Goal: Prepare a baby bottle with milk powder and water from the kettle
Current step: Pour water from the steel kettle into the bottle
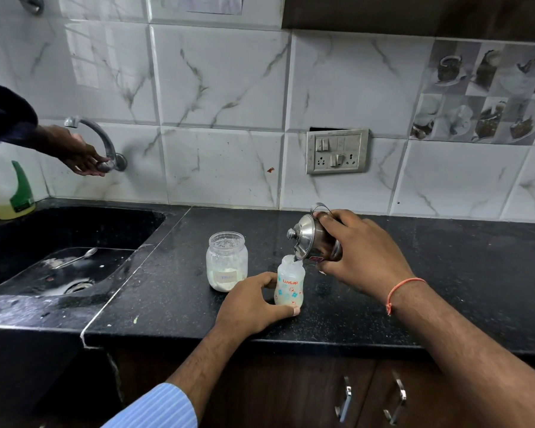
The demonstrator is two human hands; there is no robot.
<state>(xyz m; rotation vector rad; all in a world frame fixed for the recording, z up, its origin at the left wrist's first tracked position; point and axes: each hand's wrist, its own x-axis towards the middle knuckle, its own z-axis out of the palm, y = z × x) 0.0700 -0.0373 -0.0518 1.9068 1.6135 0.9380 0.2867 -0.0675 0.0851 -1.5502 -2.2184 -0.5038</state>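
The left hand (250,304) grips the baby bottle (289,285) standing upright near the counter's (414,304) front edge. The right hand (360,254) grasps the steel kettle (312,237), tilted with its spout at the bottle's open mouth. The powder jar (227,261) stands just left.

Shiny steel kettle (314,239), translucent plastic bottle (289,282) — speckled glossy counter (445,273)

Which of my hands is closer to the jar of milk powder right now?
Left. Your left hand holds the baby bottle just right of the powder jar; your right hand is farther right, tipping the kettle.
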